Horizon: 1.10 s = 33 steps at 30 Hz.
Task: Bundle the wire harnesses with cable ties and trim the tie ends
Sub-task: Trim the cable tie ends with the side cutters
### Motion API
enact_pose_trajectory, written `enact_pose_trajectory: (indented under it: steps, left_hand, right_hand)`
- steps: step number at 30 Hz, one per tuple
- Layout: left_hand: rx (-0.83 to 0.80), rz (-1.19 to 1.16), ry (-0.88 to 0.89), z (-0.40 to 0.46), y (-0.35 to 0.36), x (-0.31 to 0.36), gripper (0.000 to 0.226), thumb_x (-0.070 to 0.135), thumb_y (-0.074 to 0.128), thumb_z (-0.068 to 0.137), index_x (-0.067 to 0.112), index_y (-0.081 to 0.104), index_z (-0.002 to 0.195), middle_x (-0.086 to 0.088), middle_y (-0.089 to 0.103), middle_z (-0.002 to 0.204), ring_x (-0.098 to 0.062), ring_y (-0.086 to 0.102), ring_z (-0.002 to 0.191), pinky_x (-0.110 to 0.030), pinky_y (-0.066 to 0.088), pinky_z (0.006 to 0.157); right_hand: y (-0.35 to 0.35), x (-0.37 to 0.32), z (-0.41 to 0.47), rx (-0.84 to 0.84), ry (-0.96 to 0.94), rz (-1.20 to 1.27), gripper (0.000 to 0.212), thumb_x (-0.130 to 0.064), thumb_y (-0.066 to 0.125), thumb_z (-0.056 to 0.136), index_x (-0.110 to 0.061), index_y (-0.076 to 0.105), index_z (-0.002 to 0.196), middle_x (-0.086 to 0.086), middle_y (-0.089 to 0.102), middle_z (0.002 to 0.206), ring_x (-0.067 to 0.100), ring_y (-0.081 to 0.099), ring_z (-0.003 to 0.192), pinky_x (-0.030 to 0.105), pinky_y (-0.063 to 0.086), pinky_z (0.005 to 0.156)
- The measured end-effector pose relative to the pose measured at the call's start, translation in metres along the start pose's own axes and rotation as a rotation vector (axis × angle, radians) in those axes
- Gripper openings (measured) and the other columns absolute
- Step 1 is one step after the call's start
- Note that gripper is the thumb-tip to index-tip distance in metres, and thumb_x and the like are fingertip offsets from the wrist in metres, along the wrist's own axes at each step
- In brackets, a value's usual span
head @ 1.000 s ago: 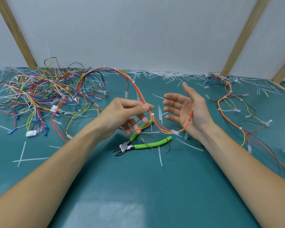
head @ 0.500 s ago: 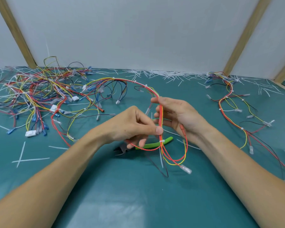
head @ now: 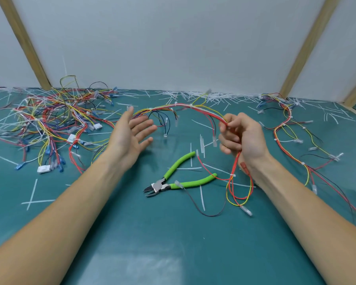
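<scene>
The right hand (head: 242,138) grips the wire harness (head: 195,108) with fingers curled round the bundle near one end; the left hand (head: 132,134) is spread wide, palm up, fingers straight, holding nothing, with the far part of the harness passing just behind its fingertips. From the right hand the harness arches up and across toward the left hand, and its short branch wires hang free with small connectors at their tips. Below the right hand, the tail of the harness drops to the green mat (head: 173,243) and forms a loose loop of red and yellow wire. White ties already clasp the bundle at several places along the arch. The green-handled cutters (head: 173,177) lie on the mat between the forearms, handles apart, untouched. A tangled pile of harnesses (head: 49,124) lies to the left, and another harness (head: 292,136) lies stretched out to the right. Trimmed tie ends (head: 193,95) litter the back edge of the mat. The harness appears light and limp: it sags between supports and will not hold a shape, so it should be supported at two places. Take hold on the tied trunk, not on the thin branch wires or connectors, which are likely to bend or pull loose. Thin wires may also snag on the pile nearby.
</scene>
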<state>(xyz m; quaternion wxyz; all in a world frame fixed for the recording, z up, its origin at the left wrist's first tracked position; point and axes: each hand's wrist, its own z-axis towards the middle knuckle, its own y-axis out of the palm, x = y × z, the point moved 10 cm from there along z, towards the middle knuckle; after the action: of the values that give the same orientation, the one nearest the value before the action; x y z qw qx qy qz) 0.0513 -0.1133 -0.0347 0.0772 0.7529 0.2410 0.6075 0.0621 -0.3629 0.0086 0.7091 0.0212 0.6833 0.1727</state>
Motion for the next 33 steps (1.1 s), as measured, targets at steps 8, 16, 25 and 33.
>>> enact_pose_trajectory:
  steps: [8,16,25,33]
  left_hand:
    - [-0.072,-0.25,-0.04,-0.001,0.006,0.001,0.03,0.047,0.069,0.09,0.019,0.06,0.091,0.0,0.071,0.099,-0.015,0.071,0.108,-0.041,0.057,0.089]
    - [-0.178,-0.175,0.169,-0.008,0.022,0.025,0.007,0.005,0.055,0.098,0.009,0.059,0.102,-0.002,0.077,0.093,-0.015,0.075,0.096,-0.031,0.059,0.076]
    - [-0.277,0.514,0.621,-0.028,0.053,0.033,0.021,-0.006,0.05,0.101,0.005,0.054,0.118,-0.009,0.074,0.095,-0.013,0.075,0.081,-0.024,0.057,0.075]
    - [-0.405,0.753,0.632,-0.044,0.077,0.015,0.046,-0.001,0.042,0.098,0.024,0.058,0.133,0.012,0.068,0.128,-0.01,0.069,0.112,-0.031,0.055,0.093]
  right_hand:
    - [0.012,0.008,-0.003,-0.248,-0.011,-0.229,0.022,-0.017,0.043,0.059,-0.013,0.057,0.042,0.003,0.038,0.042,0.012,0.024,0.037,0.019,0.032,0.043]
    - [0.016,0.021,-0.004,-0.183,-0.029,-0.423,0.036,-0.038,0.06,0.08,-0.011,0.075,0.063,0.013,0.057,0.055,0.02,0.055,0.049,0.027,0.044,0.05]
    - [-0.001,-0.03,-0.017,0.188,-0.438,-0.584,0.04,-0.038,0.061,0.095,-0.009,0.068,0.068,0.012,0.048,0.057,0.015,0.04,0.054,0.03,0.031,0.053]
    - [0.063,-0.029,-0.043,-0.035,-0.616,-1.067,0.023,-0.05,0.071,0.085,-0.027,0.073,0.081,-0.014,0.062,0.065,0.007,0.056,0.06,0.029,0.047,0.061]
